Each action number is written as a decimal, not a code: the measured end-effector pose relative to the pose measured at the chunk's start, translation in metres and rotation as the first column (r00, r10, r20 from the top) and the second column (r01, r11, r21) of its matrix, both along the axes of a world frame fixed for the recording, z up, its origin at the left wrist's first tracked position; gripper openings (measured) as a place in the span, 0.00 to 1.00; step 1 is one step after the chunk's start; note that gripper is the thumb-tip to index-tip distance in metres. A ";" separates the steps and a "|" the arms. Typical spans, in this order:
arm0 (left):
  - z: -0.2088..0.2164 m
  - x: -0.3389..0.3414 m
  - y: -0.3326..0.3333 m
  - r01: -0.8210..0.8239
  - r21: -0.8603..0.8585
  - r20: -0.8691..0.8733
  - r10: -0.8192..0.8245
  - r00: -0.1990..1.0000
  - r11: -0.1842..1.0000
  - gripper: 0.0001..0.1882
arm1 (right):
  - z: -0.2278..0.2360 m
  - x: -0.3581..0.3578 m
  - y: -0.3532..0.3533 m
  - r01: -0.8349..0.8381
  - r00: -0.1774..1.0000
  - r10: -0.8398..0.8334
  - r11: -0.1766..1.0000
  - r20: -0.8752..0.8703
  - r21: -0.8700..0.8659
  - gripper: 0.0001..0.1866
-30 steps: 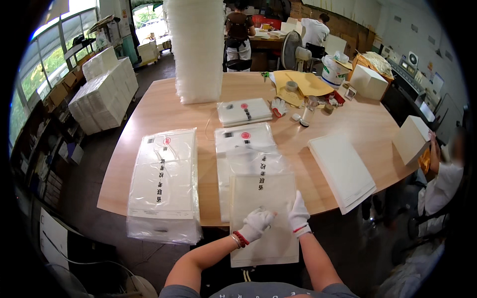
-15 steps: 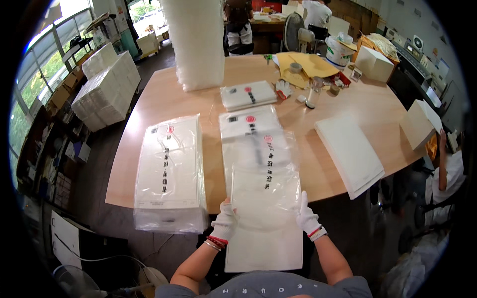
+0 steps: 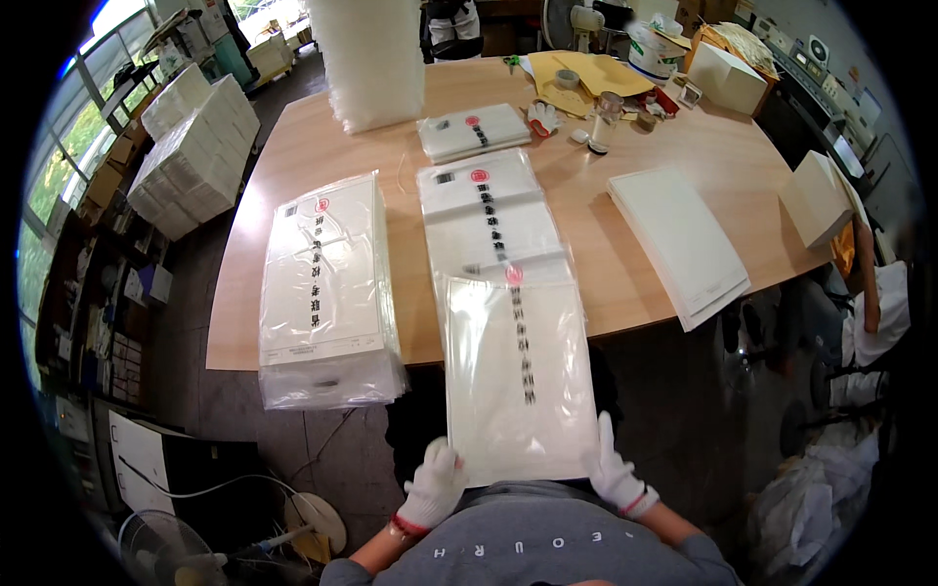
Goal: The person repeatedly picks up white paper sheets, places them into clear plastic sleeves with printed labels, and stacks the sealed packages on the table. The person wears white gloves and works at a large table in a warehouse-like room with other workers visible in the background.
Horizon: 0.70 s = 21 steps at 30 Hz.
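Note:
A white paper stack in a clear printed plastic bag (image 3: 489, 381) lies in front of me, its near end against my shirt and its far end over the table's near edge. My left hand (image 3: 433, 485), in a white knit glove, grips its near left corner. At the near right edge, my gloved right hand (image 3: 618, 471) holds the side with fingers stretched along it. Beneath its far end lie flat printed plastic bags (image 3: 493, 210). To the left is a pile of filled bags (image 3: 327, 283), overhanging the table edge.
A bare white paper stack (image 3: 679, 244) lies at the right, past it a white block (image 3: 816, 200). Farther back are folded bags (image 3: 476, 132), a spare glove (image 3: 542, 118), a jar (image 3: 605, 122), yellow paper (image 3: 596, 73) and a tall white foam roll (image 3: 369, 63). Someone sits at far right.
The bag's printed part now lies over the paper stack in front of me. Both hands have come closer to my body, at the stack's near end. My view has tilted downward.

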State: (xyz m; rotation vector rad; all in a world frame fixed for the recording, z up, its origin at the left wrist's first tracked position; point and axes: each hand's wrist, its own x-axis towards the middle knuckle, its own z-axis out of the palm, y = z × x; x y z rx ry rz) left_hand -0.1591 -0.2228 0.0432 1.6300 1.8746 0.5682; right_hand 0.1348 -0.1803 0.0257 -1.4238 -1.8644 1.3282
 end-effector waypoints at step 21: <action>0.072 0.017 0.042 0.115 0.740 0.135 -0.314 0.940 0.662 0.08 | -0.031 -0.029 0.026 0.169 0.728 -0.483 0.815 -0.487 -0.555 0.18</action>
